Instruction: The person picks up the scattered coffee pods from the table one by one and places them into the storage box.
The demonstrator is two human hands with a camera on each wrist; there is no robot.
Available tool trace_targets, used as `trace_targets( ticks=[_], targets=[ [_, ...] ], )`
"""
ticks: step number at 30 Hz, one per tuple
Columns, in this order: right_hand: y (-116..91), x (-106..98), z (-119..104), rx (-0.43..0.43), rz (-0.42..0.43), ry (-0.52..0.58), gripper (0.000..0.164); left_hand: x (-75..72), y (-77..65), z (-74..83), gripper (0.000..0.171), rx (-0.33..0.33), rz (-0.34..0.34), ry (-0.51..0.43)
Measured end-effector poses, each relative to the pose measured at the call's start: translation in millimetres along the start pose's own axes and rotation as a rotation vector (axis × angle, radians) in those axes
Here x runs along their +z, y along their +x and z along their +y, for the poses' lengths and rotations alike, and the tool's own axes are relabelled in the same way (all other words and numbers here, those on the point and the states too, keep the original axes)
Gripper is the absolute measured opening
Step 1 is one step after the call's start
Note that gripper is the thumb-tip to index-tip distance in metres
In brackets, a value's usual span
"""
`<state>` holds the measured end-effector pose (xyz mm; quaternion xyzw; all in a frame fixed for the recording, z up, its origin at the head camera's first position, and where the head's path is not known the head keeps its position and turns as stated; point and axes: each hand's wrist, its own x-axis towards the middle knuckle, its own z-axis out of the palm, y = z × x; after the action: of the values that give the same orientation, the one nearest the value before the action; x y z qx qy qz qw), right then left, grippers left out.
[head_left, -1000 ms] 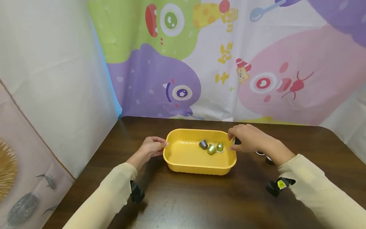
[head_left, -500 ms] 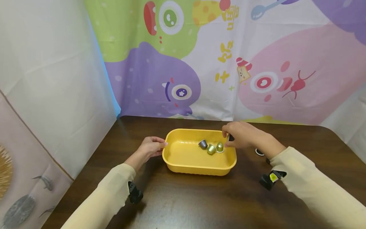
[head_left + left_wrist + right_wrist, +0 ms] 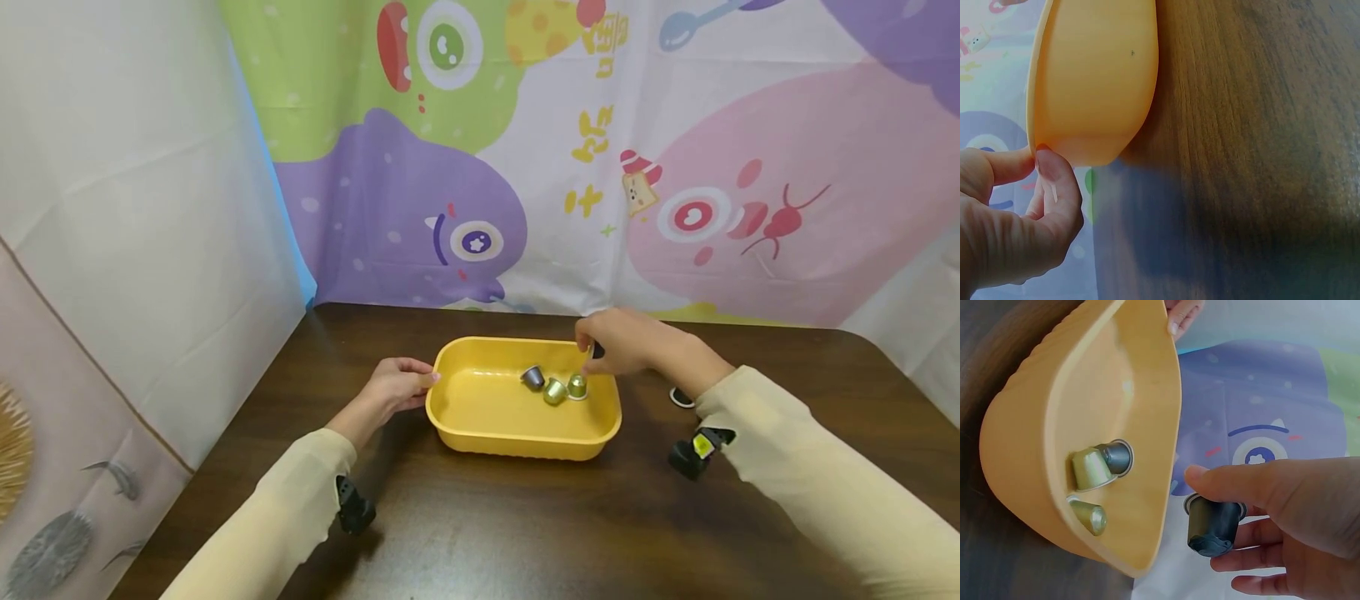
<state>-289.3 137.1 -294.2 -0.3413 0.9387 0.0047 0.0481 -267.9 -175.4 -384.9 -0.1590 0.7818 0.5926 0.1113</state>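
My left hand (image 3: pixel 397 385) pinches the left end of a yellow plastic basin (image 3: pixel 517 446); in the left wrist view, thumb and fingers meet on its rim. Over the basin's right end, my right hand (image 3: pixel 630 340) holds a black coffee capsule (image 3: pixel 1213 525) between thumb and fingers, its pale rim uppermost in the right wrist view. Inside the basin, right of its middle, lie a dark grey capsule (image 3: pixel 533 378) and two green capsules, one tilted (image 3: pixel 555 392) and one upright (image 3: pixel 577 386). They sit close together, just left of the right hand.
A black capsule with a white rim (image 3: pixel 682 398) is on the dark wooden table (image 3: pixel 480 525), right of the basin and partly behind the right forearm. A printed cartoon curtain (image 3: pixel 570 275) hangs along the table's far edge.
My right hand has moved left and a little farther away, carrying the black capsule over the basin. One table capsule is now hidden by the right arm. The left hand keeps its place.
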Motion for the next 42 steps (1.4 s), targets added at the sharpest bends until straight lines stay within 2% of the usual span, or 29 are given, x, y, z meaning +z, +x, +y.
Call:
trace_targets(
  ticks=[9, 18, 25, 31, 42],
  targets=[
    [12, -7, -4, 0.017, -0.069, -0.016, 0.024, 0.3, 0.3, -0.6, 0.027, 0.005, 0.001, -0.001],
    [28, -12, -13, 0.013, -0.140, -0.038, 0.030, -2.2, -2.2, 2.2, 0.027, 0.005, -0.005, -0.012],
    [39, -13, -23, 0.000, -0.171, -0.050, 0.027, -1.0, 0.1, 0.0, 0.026, 0.003, -0.005, -0.010],
    [46, -14, -30, 0.022, -0.208, -0.068, 0.032, -0.2, 1.2, -1.3, 0.027, 0.015, -0.004, -0.012],
    [54, -11, -25, 0.016, -0.191, -0.052, 0.039, -0.4, -1.0, -0.2, 0.026, 0.014, 0.000, -0.016]
  ],
)
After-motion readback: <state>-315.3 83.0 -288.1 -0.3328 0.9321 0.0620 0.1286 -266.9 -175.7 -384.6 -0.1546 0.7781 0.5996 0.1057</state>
